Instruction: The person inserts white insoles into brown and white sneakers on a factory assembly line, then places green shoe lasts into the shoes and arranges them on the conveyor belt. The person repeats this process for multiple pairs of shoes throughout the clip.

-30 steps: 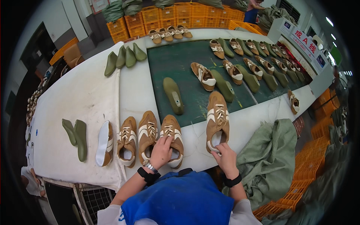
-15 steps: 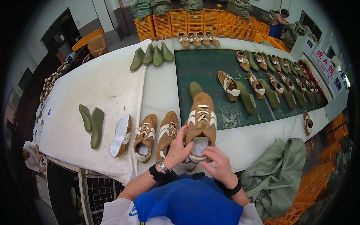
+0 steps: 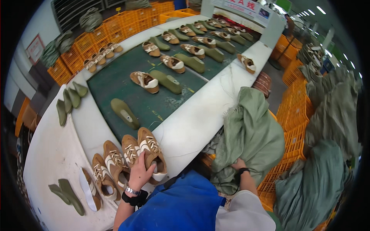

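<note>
The left grip (image 3: 140, 175) is laid over a rightmost tan shoe (image 3: 152, 152), found at one o'clock from it, and a neighbouring tan shoe (image 3: 130, 148) at eleven; whether either is clasped cannot be told. The right grip (image 3: 239, 165) is set against a green sack (image 3: 250, 133) spread toward one o'clock; its fingertips are hidden in the folds, so whether cloth is clenched cannot be told. Farther from the left grip, on the white tabletop (image 3: 192, 133), a side-turned shoe (image 3: 91, 190) is seen between eight and nine o'clock. Toward twelve, a lone olive form (image 3: 125, 114) is lain on a green surface (image 3: 115, 79). Orange crates (image 3: 295, 133) are stacked at two o'clock from the right grip.
</note>
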Action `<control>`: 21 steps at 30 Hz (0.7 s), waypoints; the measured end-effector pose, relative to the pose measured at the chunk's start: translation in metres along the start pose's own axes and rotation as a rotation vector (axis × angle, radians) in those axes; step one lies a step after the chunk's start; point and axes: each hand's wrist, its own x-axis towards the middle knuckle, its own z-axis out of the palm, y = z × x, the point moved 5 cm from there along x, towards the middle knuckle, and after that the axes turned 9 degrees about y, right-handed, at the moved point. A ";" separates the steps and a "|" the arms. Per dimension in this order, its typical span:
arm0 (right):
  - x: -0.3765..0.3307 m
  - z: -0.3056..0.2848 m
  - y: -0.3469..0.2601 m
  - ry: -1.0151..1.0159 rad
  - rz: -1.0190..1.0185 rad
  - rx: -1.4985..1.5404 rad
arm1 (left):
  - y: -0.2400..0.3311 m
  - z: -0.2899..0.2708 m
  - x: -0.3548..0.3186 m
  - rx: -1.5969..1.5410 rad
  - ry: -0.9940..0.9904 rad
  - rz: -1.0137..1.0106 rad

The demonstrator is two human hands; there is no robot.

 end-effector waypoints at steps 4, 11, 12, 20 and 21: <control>-0.024 -0.010 0.001 0.407 0.074 0.781 | 0.061 -0.017 0.007 0.142 -0.032 0.352; -0.208 -0.138 -0.177 -0.291 -0.801 1.028 | 0.184 0.041 0.013 -0.169 -0.197 1.109; -0.245 -0.146 -0.200 -0.368 -1.142 0.891 | 0.195 0.051 0.013 -0.367 -0.269 1.153; -0.181 -0.268 -0.125 -0.155 -0.937 1.234 | 0.157 0.057 0.011 -0.367 -0.743 0.894; -0.151 -0.280 -0.113 0.159 -0.867 1.134 | 0.147 0.043 0.033 -0.352 -0.646 0.831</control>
